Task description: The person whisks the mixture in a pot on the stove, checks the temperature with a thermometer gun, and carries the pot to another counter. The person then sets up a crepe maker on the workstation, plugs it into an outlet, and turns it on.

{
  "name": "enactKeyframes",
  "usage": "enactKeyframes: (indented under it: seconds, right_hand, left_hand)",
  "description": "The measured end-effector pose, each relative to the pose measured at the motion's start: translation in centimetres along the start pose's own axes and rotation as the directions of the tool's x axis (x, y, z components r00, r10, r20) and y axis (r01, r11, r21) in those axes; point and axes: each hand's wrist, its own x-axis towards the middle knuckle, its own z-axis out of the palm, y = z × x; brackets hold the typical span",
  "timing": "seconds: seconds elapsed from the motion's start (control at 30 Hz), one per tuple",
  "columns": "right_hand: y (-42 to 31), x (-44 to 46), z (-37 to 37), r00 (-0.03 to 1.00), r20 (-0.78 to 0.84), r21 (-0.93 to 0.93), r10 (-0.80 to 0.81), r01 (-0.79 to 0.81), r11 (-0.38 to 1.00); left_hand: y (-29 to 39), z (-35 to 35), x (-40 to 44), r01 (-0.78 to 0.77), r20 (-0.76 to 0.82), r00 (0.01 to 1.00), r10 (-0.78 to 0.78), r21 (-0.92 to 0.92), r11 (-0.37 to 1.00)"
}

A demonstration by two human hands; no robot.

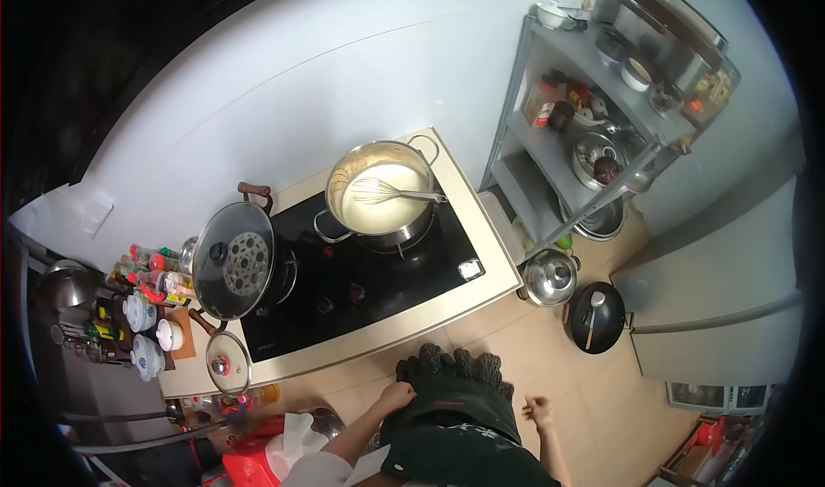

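Observation:
My left hand (397, 397) is closed against the left edge of a dark green apron (451, 453); whatever its fingers hold, if anything, is hidden. To the right of the apron, my right hand (539, 411) hangs with loosely bent fingers, a little apart, and nothing visible in them. Both are low in the view, away from the stove (378, 285). A two-handled steel pot (334, 197) on its back right part contains a creamy pale liquid (369, 214). A wire whisk (382, 191) lies in the pot, its handle resting across the right rim.
A glass-lidded wok (234, 259) sits on the left burner. A glass lid (229, 362) lies at the counter's front left corner, near bottles and jars (159, 272). Right of the stove stands a metal shelf (550, 156). A lidded pot (550, 277) and frying pan (606, 337) rest on the floor.

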Motion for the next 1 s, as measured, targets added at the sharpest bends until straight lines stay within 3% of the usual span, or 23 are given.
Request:
enactKeyframes:
  seconds: [0.1, 0.2, 0.3, 0.33, 0.43, 0.53, 0.6, 0.7, 0.73, 0.77, 0.8, 0.83, 0.87, 0.9, 0.97, 1.0]
  right_hand:
    - [8.2, -1.9, -2.4, 0.983, -0.086, 0.015, 0.161, -0.16, 0.987]
    - [12.9, -3.0, -3.9, 0.923, -0.106, -0.088, 0.371, -0.381, 0.921]
    - [15.4, -4.6, -5.2, 0.907, -0.179, -0.178, 0.381, -0.41, 0.894]
    - [16.9, -5.1, -5.3, 0.966, -0.184, -0.16, 0.182, -0.212, 0.964]
    - [16.5, -4.7, -6.8, 0.951, -0.224, -0.23, 0.212, -0.263, 0.937]
    - [13.5, -3.3, -8.8, 0.933, -0.093, -0.148, 0.347, -0.358, 0.922]
    - [15.1, -0.1, -10.1, 0.957, -0.033, -0.077, 0.288, -0.289, 0.954]
    - [13.7, 4.8, -11.4, 0.984, -0.003, -0.062, 0.177, -0.177, 0.982]
    - [12.2, 6.4, -11.6, 0.991, -0.006, -0.086, 0.137, -0.137, 0.987]
    - [10.1, 8.2, -11.7, 0.997, 0.011, -0.061, 0.079, -0.078, 0.995]
    - [7.7, 10.1, -11.5, 0.999, 0.026, -0.036, 0.021, -0.02, 0.999]
    - [3.3, 10.7, -10.9, 0.996, 0.043, -0.075, -0.075, 0.078, 0.994]
    - [-1.4, 11.3, -10.3, 0.983, 0.066, -0.113, -0.169, 0.175, 0.978]
    - [-5.9, 12.0, -9.1, 0.97, 0.062, -0.066, -0.236, 0.24, 0.969]
    - [-13.8, 14.7, -6.4, 0.914, 0.116, -0.13, -0.389, 0.402, 0.906]
    - [-18.3, 14.7, -4.4, 0.885, 0.124, -0.143, -0.449, 0.464, 0.874]
  left_hand:
    - [1.3, 0.8, 1.1, 0.007, 0.024, 1.0, -0.008, 0.016, 1.0]
    - [3.2, 1.9, 1.2, -0.064, 0.06, 0.997, 0.057, 0.128, 0.99]
    - [6.3, 2.7, 0.4, 0.01, 0.071, 0.997, -0.024, 0.201, 0.98]
    - [6.8, 3.1, 0.2, 0.013, 0.061, 0.998, -0.027, 0.215, 0.977]
    - [8.2, 4.4, -0.1, 0.025, 0.026, 0.999, -0.032, 0.241, 0.97]
    - [8.9, 5.7, -0.4, 0.044, -0.004, 0.999, -0.044, 0.24, 0.97]
    - [8.9, 6.2, -0.4, 0.062, -0.023, 0.998, -0.058, 0.233, 0.971]
    - [8.2, 5.7, -1.3, 0.021, -0.151, 0.988, -0.01, 0.074, 0.997]
    - [6.5, 5.2, -0.4, -0.011, -0.211, 0.976, -0.045, -0.26, 0.965]
    - [4.9, 4.3, 0.6, -0.069, -0.257, 0.962, -0.094, -0.561, 0.825]
    - [9.7, -1.8, -2.8, -0.077, -0.388, 0.899, -0.205, -0.6, 0.797]
    - [8.7, -5.1, -2.1, -0.154, -0.563, 0.795, -0.224, -0.545, 0.824]
    - [6.9, -8.1, -0.6, -0.444, -0.704, 0.661, -0.261, -0.647, 0.62]
    - [7.1, -13.7, -1.2, -0.418, -0.868, 0.477, -0.137, -0.361, 0.833]
    - [7.0, -21.8, -1.0, -0.644, -0.885, 0.358, -0.298, -0.466, 0.607]
    - [6.7, -25.3, -0.3, -0.696, -0.849, 0.372, -0.376, -0.523, 0.493]
